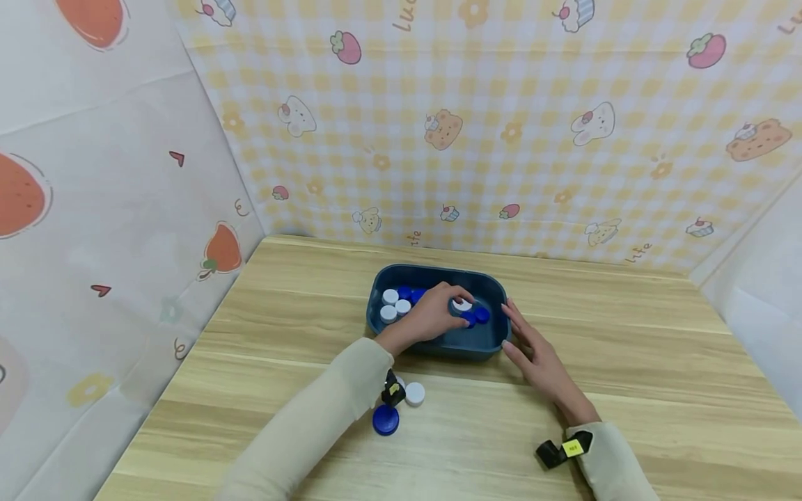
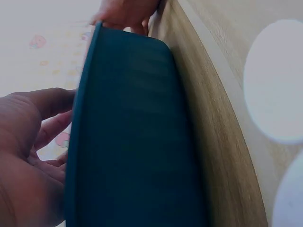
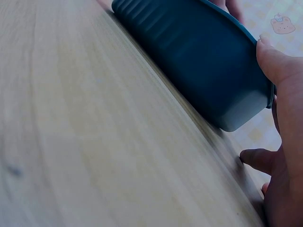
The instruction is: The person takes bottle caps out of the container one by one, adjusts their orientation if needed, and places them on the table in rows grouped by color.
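Note:
In the head view my left hand (image 1: 432, 311) reaches into a dark blue-green plastic bin (image 1: 464, 351). Its thumb and index finger curve about a white round cap (image 1: 462, 305) and a small blue cap (image 1: 468, 319); whether they pinch either is unclear. Another blue cap (image 1: 482, 315) lies just right of the fingertips. At the bin's right end, my right hand (image 1: 535, 355) touches the rim with fingers spread and fairly straight. The right wrist view shows the right thumb (image 3: 272, 59) against the rim. In the left wrist view the bin wall partly hides the left fingers.
Several white caps (image 1: 388, 314) and blue caps (image 1: 404, 293) sit in the bin's left part. On the wooden table (image 1: 476, 438) before the bin are a white cap (image 1: 415, 394), another partly hidden by the left wrist camera, and a larger blue cap (image 1: 385, 420). Patterned cloth (image 1: 501, 167) hangs behind.

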A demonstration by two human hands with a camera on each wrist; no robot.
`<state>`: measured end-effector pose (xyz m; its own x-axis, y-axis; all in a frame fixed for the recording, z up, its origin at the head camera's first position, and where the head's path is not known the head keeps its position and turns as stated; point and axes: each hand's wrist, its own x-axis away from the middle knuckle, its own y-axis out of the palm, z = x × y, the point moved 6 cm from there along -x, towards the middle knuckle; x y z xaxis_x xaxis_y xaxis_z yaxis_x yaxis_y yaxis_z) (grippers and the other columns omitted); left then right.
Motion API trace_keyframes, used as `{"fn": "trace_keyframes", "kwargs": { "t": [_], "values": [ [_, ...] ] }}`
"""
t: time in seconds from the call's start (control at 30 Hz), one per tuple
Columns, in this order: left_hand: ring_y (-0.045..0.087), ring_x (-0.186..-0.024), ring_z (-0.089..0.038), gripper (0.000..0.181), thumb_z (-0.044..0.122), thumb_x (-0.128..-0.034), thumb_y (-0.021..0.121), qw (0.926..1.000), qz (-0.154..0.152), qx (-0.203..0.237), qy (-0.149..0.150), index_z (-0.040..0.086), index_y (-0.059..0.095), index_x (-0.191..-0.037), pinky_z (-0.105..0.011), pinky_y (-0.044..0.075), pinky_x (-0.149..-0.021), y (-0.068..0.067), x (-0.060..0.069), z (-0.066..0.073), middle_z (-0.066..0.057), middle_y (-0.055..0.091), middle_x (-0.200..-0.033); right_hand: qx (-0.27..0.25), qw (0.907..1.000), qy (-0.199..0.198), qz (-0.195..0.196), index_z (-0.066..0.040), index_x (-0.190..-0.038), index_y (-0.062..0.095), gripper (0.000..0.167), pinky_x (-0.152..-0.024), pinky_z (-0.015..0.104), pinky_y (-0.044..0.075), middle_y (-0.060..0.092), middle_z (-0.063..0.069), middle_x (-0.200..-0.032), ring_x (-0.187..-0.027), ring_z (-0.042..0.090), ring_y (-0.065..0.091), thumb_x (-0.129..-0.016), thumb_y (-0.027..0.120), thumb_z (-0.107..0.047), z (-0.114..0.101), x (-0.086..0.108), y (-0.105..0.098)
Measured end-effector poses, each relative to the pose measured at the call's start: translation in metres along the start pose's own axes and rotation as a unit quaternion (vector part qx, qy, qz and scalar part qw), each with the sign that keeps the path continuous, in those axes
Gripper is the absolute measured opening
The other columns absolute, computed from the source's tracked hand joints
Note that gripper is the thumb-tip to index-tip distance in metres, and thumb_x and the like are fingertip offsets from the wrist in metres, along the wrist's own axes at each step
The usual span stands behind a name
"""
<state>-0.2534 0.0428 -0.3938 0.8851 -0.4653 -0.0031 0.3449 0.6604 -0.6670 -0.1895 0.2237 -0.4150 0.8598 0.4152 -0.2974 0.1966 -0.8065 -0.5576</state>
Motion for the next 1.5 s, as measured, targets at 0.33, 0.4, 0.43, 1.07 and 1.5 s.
{"fn": "trace_keyframes", "kwargs": {
  "t": [0.33, 0.4, 0.43, 1.07, 1.5],
  "values": [
    [0.055, -0.104, -0.018, 0.037, 0.014, -0.0851, 0.074, 0.9977, -0.037, -0.056, -0.004, 0.015, 0.064, -0.121, -0.029, 0.046, -0.089, 0.02, -0.016, -0.003, -0.007, 0.053, -0.117, 0.003, 1.0, 0.0, -0.002, 0.002, -0.148, 0.027, 0.058, -0.091, 0.057, 0.04, 0.016, 0.022, -0.155, -0.13, 0.048, 0.034, -0.096, 0.052, 0.002, 0.0, 0.0, 0.0],
    [0.055, -0.105, -0.018, 0.037, 0.015, -0.0846, 0.074, 0.9973, -0.042, -0.061, 0.002, 0.014, 0.064, -0.121, -0.029, 0.046, -0.088, 0.022, -0.018, -0.003, -0.007, 0.053, -0.116, 0.004, 1.0, -0.002, -0.002, 0.003, -0.148, 0.027, 0.058, -0.091, 0.057, 0.04, 0.016, 0.023, -0.155, -0.13, 0.048, 0.034, -0.096, 0.052, 0.002, 0.0, 0.0, 0.0],
    [0.055, -0.105, -0.018, 0.038, 0.015, -0.0844, 0.075, 0.997, -0.044, -0.064, 0.006, 0.014, 0.064, -0.12, -0.028, 0.046, -0.088, 0.024, -0.019, -0.004, -0.006, 0.053, -0.115, 0.003, 1.0, -0.002, -0.001, 0.003, -0.148, 0.027, 0.058, -0.091, 0.057, 0.04, 0.016, 0.023, -0.155, -0.13, 0.048, 0.034, -0.096, 0.052, 0.002, 0.0, 0.0, 0.0],
    [0.052, -0.099, -0.014, 0.026, 0.016, -0.0844, 0.075, 0.9901, -0.088, -0.109, 0.011, 0.017, 0.07, -0.11, -0.028, 0.043, -0.093, 0.038, -0.025, -0.015, -0.001, 0.055, -0.112, 0.004, 0.9999, -0.009, 0.004, 0.003, -0.147, 0.029, 0.059, -0.091, 0.055, 0.041, 0.017, 0.021, -0.155, -0.129, 0.046, 0.036, -0.094, 0.054, 0.003, 0.001, -0.001, 0.0],
    [0.053, -0.097, -0.015, 0.027, 0.022, -0.0831, 0.076, 0.9815, -0.093, -0.168, 0.005, 0.022, 0.07, -0.11, -0.035, 0.045, -0.093, 0.038, -0.023, -0.01, 0.0, 0.055, -0.109, -0.001, 0.9999, -0.01, 0.005, 0.003, -0.147, 0.029, 0.058, -0.091, 0.056, 0.041, 0.017, 0.021, -0.155, -0.13, 0.046, 0.035, -0.094, 0.054, 0.004, 0.001, 0.0, -0.001]
  ]
}}
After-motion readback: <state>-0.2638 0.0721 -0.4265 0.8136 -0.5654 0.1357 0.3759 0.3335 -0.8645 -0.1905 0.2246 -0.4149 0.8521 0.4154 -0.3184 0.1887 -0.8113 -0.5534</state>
